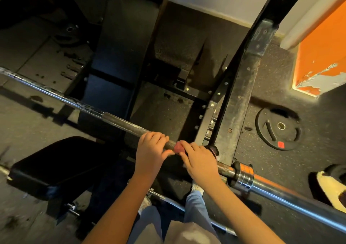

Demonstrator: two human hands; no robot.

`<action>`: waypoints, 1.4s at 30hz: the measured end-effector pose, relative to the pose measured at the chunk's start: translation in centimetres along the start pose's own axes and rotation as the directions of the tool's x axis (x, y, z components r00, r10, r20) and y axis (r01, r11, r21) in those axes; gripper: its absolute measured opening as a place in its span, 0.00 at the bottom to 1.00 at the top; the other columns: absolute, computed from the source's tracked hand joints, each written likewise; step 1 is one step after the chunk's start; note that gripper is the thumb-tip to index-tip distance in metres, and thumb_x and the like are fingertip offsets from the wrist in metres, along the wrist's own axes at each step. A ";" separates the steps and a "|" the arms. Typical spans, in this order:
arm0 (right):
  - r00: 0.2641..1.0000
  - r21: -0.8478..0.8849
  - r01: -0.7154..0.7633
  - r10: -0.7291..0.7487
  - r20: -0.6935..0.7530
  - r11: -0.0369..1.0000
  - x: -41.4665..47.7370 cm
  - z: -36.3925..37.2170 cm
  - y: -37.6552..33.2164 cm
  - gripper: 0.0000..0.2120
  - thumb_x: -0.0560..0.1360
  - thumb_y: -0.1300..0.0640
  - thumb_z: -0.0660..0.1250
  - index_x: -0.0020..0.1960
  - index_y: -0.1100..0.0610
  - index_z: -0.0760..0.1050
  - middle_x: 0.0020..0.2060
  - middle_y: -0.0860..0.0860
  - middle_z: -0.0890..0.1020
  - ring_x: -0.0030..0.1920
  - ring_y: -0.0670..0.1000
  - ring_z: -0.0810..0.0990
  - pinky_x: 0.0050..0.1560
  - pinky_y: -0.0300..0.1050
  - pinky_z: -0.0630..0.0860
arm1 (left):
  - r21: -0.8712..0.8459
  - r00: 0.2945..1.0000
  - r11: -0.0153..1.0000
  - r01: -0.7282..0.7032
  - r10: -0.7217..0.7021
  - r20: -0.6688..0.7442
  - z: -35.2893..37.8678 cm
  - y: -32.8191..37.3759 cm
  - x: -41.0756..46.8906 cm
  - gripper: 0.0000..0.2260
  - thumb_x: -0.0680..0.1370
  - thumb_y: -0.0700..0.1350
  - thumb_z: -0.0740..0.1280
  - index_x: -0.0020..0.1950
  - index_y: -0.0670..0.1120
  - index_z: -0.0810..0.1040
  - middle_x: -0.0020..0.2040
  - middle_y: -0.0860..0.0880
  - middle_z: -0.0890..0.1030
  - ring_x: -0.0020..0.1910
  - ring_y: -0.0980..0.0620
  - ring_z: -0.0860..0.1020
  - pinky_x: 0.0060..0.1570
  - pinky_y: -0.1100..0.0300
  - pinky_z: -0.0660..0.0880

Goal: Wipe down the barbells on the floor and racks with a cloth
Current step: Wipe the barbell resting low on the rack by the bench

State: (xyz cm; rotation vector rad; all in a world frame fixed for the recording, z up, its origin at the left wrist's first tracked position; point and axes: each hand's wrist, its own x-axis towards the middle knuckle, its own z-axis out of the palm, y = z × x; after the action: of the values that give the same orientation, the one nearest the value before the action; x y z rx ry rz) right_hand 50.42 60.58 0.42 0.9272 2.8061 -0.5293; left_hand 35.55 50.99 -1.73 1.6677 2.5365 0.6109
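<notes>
Barbell point(119, 121) sits racked, running from 10 o'clock to 4 o'clock. Your left grip point(151, 147) curls over its knurled shaft. Your right grip point(200, 162), just beside it toward 4 o'clock, pinches a small reddish cloth point(178, 148) against the bar. You look mid-wipe; next, slide the cloth steadily toward the sleeve point(280, 193).

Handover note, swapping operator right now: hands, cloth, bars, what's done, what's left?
Left hand: grips the racked barbell on the knurled shaft.
Right hand: pinches the small reddish cloth against the same bar, just inside the collar.
The hands are close together near the bar's right end.
Done: cannot tell how much of the bar is wiped.
Left, likely: work the cloth along the shaft and sleeves, then the floor bar by the feet.
</notes>
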 end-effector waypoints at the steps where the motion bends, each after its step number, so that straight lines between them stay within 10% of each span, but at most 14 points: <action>1: 0.998 -0.014 -0.061 0.061 -0.022 0.998 0.9 0.0 -0.8 0.24 0.81 0.42 0.43 0.66 0.50 0.69 0.53 0.50 0.80 0.49 0.52 0.79 0.45 0.45 0.72 | 0.007 1.000 1.000 0.010 -0.010 0.005 0.0 0.0 -0.2 0.21 0.62 0.49 0.81 0.51 0.43 0.83 0.47 0.48 0.82 0.49 0.47 0.79 0.51 0.52 0.75; 7: 0.960 0.260 -0.263 0.225 0.167 0.929 4.6 -0.8 -1.7 0.17 0.83 0.46 0.49 0.61 0.51 0.72 0.48 0.52 0.81 0.47 0.54 0.80 0.48 0.50 0.76 | 0.033 1.000 0.999 0.023 -0.022 -0.014 0.2 0.0 -0.4 0.19 0.64 0.50 0.80 0.50 0.43 0.83 0.47 0.48 0.82 0.49 0.48 0.79 0.52 0.52 0.74; 13: 0.991 0.116 0.123 -0.128 0.041 0.986 -1.9 0.0 2.3 0.26 0.79 0.41 0.52 0.75 0.48 0.59 0.58 0.47 0.76 0.51 0.49 0.76 0.49 0.43 0.74 | 0.032 0.999 0.999 0.032 -0.032 0.011 0.0 0.4 -0.7 0.22 0.62 0.49 0.80 0.53 0.43 0.83 0.49 0.48 0.82 0.52 0.48 0.79 0.56 0.52 0.74; 20: 0.959 0.421 -0.266 0.197 0.202 0.867 5.4 -0.5 -1.2 0.14 0.83 0.46 0.52 0.58 0.51 0.72 0.42 0.49 0.77 0.43 0.52 0.79 0.39 0.46 0.71 | -0.019 1.000 1.000 -0.005 0.005 0.015 0.0 -0.4 -0.4 0.21 0.63 0.41 0.80 0.54 0.42 0.83 0.51 0.46 0.83 0.54 0.46 0.80 0.57 0.50 0.77; 25: 0.999 0.145 0.051 -0.053 0.012 0.988 -1.6 -0.4 2.1 0.19 0.80 0.43 0.56 0.68 0.49 0.67 0.49 0.46 0.77 0.44 0.46 0.75 0.38 0.36 0.64 | -0.031 0.999 0.998 -0.054 0.054 0.003 -0.8 -0.5 -0.2 0.21 0.60 0.38 0.81 0.52 0.42 0.84 0.49 0.46 0.84 0.50 0.47 0.82 0.52 0.53 0.79; 42: 0.966 0.045 -0.250 0.246 0.078 0.967 3.0 0.1 -2.1 0.15 0.83 0.46 0.47 0.59 0.52 0.68 0.41 0.47 0.76 0.36 0.49 0.74 0.36 0.43 0.68 | -0.064 1.000 0.998 -0.027 0.027 0.007 -1.3 -0.6 -1.2 0.19 0.63 0.40 0.80 0.53 0.42 0.83 0.50 0.47 0.84 0.51 0.49 0.81 0.54 0.58 0.77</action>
State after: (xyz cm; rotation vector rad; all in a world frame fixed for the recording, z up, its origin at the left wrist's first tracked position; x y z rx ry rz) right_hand 46.71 60.63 0.25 1.2225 2.5722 -0.5924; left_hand 35.18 49.32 -1.00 1.6828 2.4652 0.6779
